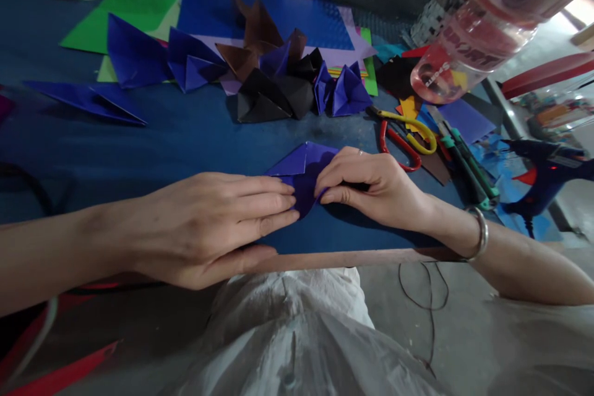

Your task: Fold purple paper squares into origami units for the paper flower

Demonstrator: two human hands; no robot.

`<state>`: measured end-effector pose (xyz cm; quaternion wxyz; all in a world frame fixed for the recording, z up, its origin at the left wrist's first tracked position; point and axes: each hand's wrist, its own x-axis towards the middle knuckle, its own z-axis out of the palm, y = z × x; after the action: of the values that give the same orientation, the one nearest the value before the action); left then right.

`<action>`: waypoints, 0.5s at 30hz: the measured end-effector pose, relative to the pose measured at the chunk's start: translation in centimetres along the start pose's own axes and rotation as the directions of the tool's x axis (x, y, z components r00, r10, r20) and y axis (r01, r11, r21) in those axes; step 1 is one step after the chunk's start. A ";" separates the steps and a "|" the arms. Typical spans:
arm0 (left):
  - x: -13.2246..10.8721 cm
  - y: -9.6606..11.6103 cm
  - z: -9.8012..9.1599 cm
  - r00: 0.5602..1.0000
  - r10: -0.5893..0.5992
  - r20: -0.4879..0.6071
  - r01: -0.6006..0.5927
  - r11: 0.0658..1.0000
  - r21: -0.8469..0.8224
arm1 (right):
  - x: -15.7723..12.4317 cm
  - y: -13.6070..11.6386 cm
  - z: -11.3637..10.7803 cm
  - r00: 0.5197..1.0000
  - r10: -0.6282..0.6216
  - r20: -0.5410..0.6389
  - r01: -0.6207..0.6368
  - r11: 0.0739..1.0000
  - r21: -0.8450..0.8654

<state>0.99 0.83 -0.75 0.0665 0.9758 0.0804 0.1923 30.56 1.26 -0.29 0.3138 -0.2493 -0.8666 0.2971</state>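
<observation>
A purple-blue sheet of folding paper (pixel 302 164) lies near the table's front edge, with a triangular flap folded at its far side. My left hand (pixel 218 223) rests flat with its fingers stretched out over the paper's left part, hiding it. At the paper's right edge, my right hand (pixel 362 189) pinches the sheet between thumb and fingers, and that edge curls up slightly. Beyond the hands stand folded paper pieces: blue ones (pixel 137 52), a brown one (pixel 260 28) and black ones (pixel 266 99).
Right of the hands lie red-and-yellow-handled scissors (pixel 408 136), a green cutter knife (pixel 468 164) and a blue glue gun (pixel 547 176). A pink water bottle (pixel 477 43) stands behind them. Green paper (pixel 134 9) and blue sheets (pixel 208 3) lie at the back.
</observation>
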 end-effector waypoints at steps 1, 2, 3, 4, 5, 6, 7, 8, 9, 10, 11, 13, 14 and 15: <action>0.0 0.0 0.0 1.000 0.008 0.003 -0.008 1.000 -0.002 | 0.0 -0.1 0.2 0.999 0.028 -0.016 -0.028 1.000 -0.013; 0.0 0.0 -0.1 1.000 0.021 0.006 -0.021 1.000 -0.004 | 0.1 -0.3 0.3 0.998 0.060 -0.032 -0.061 0.997 -0.038; -0.1 0.0 0.0 1.000 0.024 0.004 -0.024 1.000 -0.006 | 0.1 -0.4 0.4 0.995 0.090 -0.046 -0.093 0.993 -0.071; -0.1 0.0 0.0 1.000 0.022 0.001 -0.022 1.000 -0.008 | 0.2 -0.5 0.5 0.992 0.116 -0.055 -0.121 0.987 -0.105; -0.1 0.0 0.0 1.000 0.011 -0.008 -0.011 1.000 -0.013 | 0.2 -0.7 0.6 0.989 0.138 -0.059 -0.145 0.980 -0.135; -0.1 0.0 0.1 1.000 -0.001 -0.015 0.001 1.000 -0.018 | 0.3 -0.7 0.6 0.986 0.154 -0.060 -0.162 0.974 -0.157; 0.0 0.0 0.2 1.000 -0.006 -0.026 0.006 1.000 -0.021 | 0.3 -0.8 0.7 0.985 0.165 -0.058 -0.173 0.970 -0.172; 0.0 0.0 0.2 1.000 -0.003 -0.026 0.002 1.000 -0.021 | 0.4 -0.8 0.7 0.984 0.172 -0.056 -0.179 0.967 -0.183; 0.0 -0.1 0.2 1.000 0.008 -0.017 -0.008 1.000 -0.019 | 0.4 -0.8 0.8 0.983 0.176 -0.057 -0.184 0.964 -0.192; 0.1 -0.1 0.2 1.000 0.010 -0.010 -0.010 1.000 -0.018 | 0.5 -0.8 0.8 0.982 0.176 -0.062 -0.185 0.962 -0.201; 0.2 -0.2 0.2 1.000 0.011 -0.001 -0.011 1.000 -0.017 | 0.5 -0.8 0.9 0.982 0.176 -0.067 -0.186 0.960 -0.210; 0.3 -0.2 0.0 1.000 0.015 0.014 -0.015 1.000 -0.014 | 0.6 -0.8 1.0 0.981 0.179 -0.075 -0.192 0.955 -0.227; 0.4 -0.3 -0.1 1.000 0.019 0.020 -0.019 1.000 -0.012 | 0.7 -0.8 1.0 0.980 0.185 -0.076 -0.197 0.952 -0.234; 0.4 -0.3 -0.2 0.999 0.029 0.021 -0.029 1.000 -0.009 | 0.7 -0.8 1.0 0.978 0.194 -0.074 -0.206 0.949 -0.239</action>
<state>1.28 1.24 -0.49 0.0689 0.9785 0.0647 0.1833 29.18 0.77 -0.16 0.2703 -0.3799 -0.8590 0.2116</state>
